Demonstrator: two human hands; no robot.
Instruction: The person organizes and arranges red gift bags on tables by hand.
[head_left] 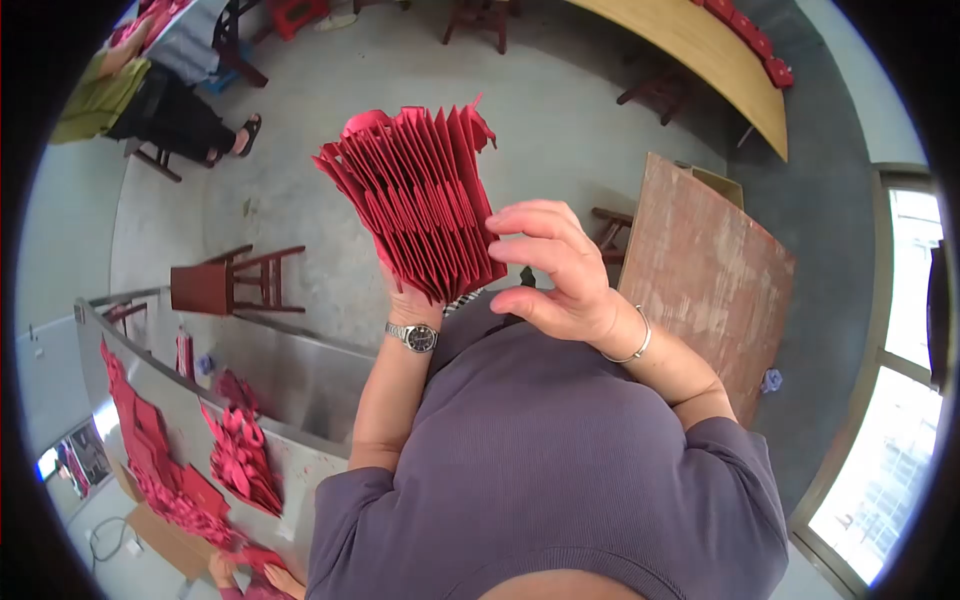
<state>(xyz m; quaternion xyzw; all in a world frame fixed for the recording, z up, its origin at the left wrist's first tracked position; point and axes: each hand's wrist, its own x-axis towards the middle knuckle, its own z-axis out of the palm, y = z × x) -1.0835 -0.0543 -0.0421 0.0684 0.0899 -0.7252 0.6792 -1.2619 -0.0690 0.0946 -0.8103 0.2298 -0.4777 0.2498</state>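
Note:
A thick stack of folded red paper pieces [415, 205], fanned like pleats, rests upright on my left hand [410, 303]. That hand is mostly hidden beneath and behind the stack, with a metal watch on its wrist. At the stack's right side is my right hand [553, 265], its fingers spread and curved, the fingertips at or close to the paper's edge. Nothing sits between its thumb and fingers. A thin bracelet circles the right wrist.
Red pieces [240, 450] lie on a metal-edged table [310, 462] at lower left, where another person's hands [222, 570] show. A wooden stool [205, 288] stands left, a worn board [700, 275] right, a long table [725, 60] upper right. Another person [165, 110] sits upper left.

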